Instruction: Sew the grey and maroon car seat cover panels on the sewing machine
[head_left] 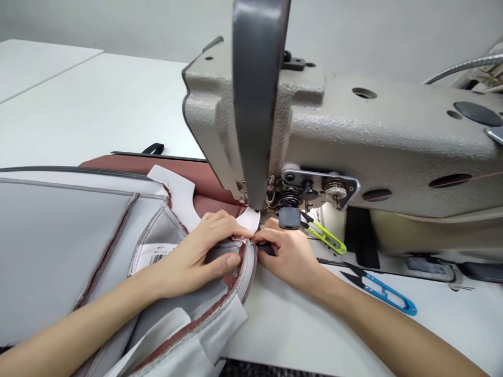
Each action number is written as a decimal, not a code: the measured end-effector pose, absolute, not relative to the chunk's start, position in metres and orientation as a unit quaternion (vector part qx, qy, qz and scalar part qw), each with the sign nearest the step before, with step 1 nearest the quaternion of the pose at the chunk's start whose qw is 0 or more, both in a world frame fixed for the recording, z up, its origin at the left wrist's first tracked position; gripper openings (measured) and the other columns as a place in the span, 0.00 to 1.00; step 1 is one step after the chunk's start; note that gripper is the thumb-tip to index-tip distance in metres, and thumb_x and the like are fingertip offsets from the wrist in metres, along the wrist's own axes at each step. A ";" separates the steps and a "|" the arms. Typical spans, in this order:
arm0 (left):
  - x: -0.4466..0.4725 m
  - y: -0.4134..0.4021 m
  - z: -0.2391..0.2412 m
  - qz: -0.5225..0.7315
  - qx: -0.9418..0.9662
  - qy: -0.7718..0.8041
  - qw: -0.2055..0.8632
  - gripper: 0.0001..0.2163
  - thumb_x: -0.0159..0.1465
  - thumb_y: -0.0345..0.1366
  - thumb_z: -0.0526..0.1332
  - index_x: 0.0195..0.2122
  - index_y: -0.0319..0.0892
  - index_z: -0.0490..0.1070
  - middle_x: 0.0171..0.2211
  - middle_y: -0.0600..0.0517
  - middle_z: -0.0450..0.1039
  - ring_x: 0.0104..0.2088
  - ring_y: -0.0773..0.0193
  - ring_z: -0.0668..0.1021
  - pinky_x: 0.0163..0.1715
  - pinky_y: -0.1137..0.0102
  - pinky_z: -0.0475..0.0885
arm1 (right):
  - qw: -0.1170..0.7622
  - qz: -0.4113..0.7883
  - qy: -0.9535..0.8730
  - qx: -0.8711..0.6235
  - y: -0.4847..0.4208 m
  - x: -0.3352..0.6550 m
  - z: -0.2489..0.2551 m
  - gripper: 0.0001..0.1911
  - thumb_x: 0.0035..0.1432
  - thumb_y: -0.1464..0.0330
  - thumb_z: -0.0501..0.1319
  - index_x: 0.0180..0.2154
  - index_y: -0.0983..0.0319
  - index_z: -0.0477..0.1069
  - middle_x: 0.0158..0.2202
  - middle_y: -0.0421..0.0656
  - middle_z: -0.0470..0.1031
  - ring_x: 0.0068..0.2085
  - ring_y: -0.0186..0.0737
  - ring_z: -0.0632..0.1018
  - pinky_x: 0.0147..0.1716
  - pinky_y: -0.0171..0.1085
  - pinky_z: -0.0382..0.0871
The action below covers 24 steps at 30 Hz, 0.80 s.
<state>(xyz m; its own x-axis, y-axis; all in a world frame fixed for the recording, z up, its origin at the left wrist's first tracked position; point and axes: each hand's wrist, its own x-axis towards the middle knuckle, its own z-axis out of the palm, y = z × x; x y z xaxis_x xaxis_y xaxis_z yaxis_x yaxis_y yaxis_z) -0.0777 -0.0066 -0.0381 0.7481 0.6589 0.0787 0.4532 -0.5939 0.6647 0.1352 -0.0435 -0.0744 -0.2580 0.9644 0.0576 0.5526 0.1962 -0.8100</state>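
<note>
1. While the grey-lined sewn fabric piece (47, 235) spreads from the left edge to the lower centre of the frame, its bulky curved seam (238, 285) rises near the centre, just below the head of the sewing machine (393, 136).
2. The left hand (198, 254) lies palm down on the piece, part open, thumb set apart from the fingers; its fingertips press at the top of the seam, beside the barcode label (157, 256).
3. The right hand (288, 256), at centre right, has its fingers curled nearly closed and pinches the seam's edge. A dark part under its fingertips is too covered to identify.
4. The needle cannot be made out behind the dark upright bar (255, 104) and the fingers. Should the machine run with fingertips this near, a finger could be caught.
5. The layers at the seam look thick and uneven; if either hand slackens, they could slip apart, and stitching might wander or pucker.
6. The loose flap (223, 324) at lower centre could fold under and get caught.
7. At right, the yellow-green thread snips (328, 240) lie close to the right hand, and the blue thread snips (393, 298) lie on the bench (298, 335) beside the forearm; a sideways swing could knock either.
</note>
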 end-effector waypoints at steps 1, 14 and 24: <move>-0.075 -0.004 -0.032 0.131 0.872 0.339 0.329 0.15 0.68 0.47 0.53 0.49 0.46 0.70 0.39 0.52 0.74 0.40 0.61 0.71 0.43 0.67 0.64 | 0.298 0.373 -0.702 -0.528 -0.042 0.136 -0.071 0.11 0.50 0.76 0.66 0.35 0.57 0.79 0.34 0.36 0.73 0.29 0.30 0.71 0.28 0.29 0.62; -0.046 0.013 -0.004 -0.113 0.907 0.368 0.169 0.15 0.48 0.24 0.60 0.35 0.47 0.75 0.36 0.53 0.72 0.40 0.57 0.72 0.38 0.66 0.62 | 0.259 0.509 -0.675 -0.468 -0.033 0.144 -0.061 0.09 0.54 0.77 0.64 0.36 0.60 0.75 0.28 0.32 0.70 0.23 0.26 0.65 0.23 0.28 0.57; -0.066 -0.013 -0.029 0.108 0.950 0.276 -0.096 0.06 0.55 0.24 0.55 0.29 0.41 0.68 0.28 0.48 0.67 0.34 0.57 0.66 0.35 0.62 0.59 | 0.386 0.427 -0.689 -0.440 -0.046 0.124 -0.083 0.11 0.54 0.81 0.62 0.33 0.59 0.75 0.37 0.36 0.79 0.34 0.31 0.76 0.32 0.29 0.67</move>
